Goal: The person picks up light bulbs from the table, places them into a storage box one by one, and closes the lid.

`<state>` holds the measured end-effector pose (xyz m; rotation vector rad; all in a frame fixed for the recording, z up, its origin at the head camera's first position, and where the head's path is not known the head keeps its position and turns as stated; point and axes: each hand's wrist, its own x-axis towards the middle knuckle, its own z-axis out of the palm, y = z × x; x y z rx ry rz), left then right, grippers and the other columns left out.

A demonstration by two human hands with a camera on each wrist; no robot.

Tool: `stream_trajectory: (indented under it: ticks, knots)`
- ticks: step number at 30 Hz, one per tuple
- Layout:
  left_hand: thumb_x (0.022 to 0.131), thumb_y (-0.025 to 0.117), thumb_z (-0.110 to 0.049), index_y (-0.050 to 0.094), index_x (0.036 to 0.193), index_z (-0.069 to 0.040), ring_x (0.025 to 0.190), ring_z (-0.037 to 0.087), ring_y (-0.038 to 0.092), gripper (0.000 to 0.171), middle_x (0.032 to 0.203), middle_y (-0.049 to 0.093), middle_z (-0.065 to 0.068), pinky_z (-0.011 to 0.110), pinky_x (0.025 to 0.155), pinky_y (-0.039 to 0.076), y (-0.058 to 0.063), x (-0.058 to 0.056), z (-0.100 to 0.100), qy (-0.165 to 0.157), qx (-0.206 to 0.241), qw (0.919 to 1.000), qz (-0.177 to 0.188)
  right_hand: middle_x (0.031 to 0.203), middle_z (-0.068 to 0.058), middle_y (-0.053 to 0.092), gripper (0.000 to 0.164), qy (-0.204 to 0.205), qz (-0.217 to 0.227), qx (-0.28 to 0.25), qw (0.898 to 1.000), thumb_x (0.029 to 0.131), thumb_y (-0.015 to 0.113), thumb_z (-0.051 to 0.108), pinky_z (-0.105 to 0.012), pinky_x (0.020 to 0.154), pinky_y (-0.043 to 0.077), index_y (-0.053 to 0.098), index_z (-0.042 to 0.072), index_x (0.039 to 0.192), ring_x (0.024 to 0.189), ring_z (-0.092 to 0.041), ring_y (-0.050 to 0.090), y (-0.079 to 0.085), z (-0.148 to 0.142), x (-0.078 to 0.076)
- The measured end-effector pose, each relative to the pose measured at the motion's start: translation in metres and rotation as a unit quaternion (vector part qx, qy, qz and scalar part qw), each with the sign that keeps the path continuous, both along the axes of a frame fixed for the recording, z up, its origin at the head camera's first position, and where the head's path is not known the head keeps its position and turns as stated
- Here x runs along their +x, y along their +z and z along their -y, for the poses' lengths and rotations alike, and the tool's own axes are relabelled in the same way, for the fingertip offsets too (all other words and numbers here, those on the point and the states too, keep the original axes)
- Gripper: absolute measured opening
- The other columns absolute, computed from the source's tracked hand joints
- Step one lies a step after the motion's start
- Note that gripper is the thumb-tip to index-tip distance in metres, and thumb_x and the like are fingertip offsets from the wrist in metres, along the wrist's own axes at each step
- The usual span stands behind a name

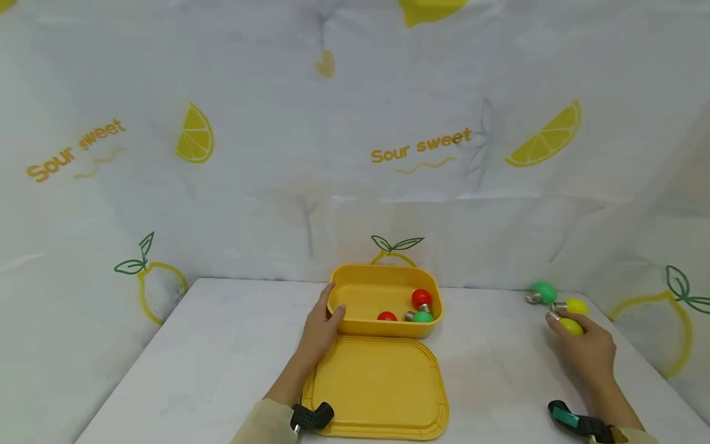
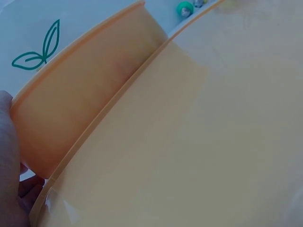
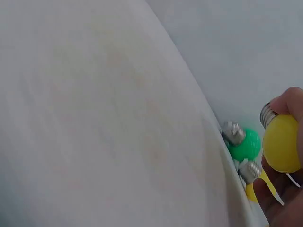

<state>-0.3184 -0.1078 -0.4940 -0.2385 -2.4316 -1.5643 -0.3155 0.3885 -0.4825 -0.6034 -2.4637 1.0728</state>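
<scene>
A yellow light bulb with a silver screw base is pinched between the thumb and fingers of my right hand; in the right wrist view this bulb shows close up. Just beyond it on the table are another yellow bulb and a green bulb. My left hand grips the left end of a yellow plastic box, thumb at the front corner. Inside the box, at its right side, lie a red bulb, a green bulb and a second red bulb, partly hidden.
A flat yellow lid lies in front of the box, its far edge close to the box. The white table ends at the back against a white sheet printed with lemons.
</scene>
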Motion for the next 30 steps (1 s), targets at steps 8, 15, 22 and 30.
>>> stream_trajectory:
  ticks: [8,15,22,30]
  knots:
    - [0.104,0.051,-0.036,0.029,0.161,-0.023,0.148,0.034,0.040,0.062,0.162,0.039,0.014,0.055,0.120,0.034,-0.001,0.000,-0.002,0.005,-0.001,1.0000,-0.004,0.134,-0.020,0.057,0.061,0.072,-0.042,-0.010,0.996,0.097,0.063,0.047,-0.013,0.062,0.039,0.060,0.004,0.140,0.092,-0.017,0.047,0.035,0.048,0.002]
    - [0.104,0.052,-0.034,0.029,0.161,-0.025,0.148,0.031,0.040,0.062,0.163,0.038,0.011,0.053,0.121,0.034,-0.001,0.000,-0.001,0.003,0.005,1.0000,0.006,0.135,-0.011,0.058,0.058,0.176,-0.070,-0.039,0.981,0.101,0.058,0.044,-0.009,0.072,0.043,0.056,0.005,0.143,0.096,-0.009,0.047,0.064,0.093,-0.006]
    - [0.104,0.052,-0.037,0.030,0.161,-0.024,0.148,0.032,0.039,0.062,0.163,0.038,0.012,0.054,0.121,0.033,0.000,0.000,-0.002,0.000,0.007,1.0000,0.004,0.148,-0.023,0.052,0.054,0.250,-0.098,-0.028,0.963,0.105,0.052,0.042,0.000,0.076,0.040,0.053,0.009,0.147,0.108,-0.022,0.050,0.082,0.142,-0.023]
    - [0.104,0.053,-0.036,0.029,0.161,-0.026,0.149,0.031,0.038,0.062,0.163,0.037,0.011,0.053,0.122,0.032,-0.002,0.000,-0.001,0.004,0.006,0.9998,0.016,0.135,-0.018,0.061,0.044,0.285,-0.128,-0.066,0.948,0.101,0.062,0.036,0.002,0.082,0.041,0.061,0.008,0.135,0.117,-0.032,0.057,0.084,0.186,-0.038]
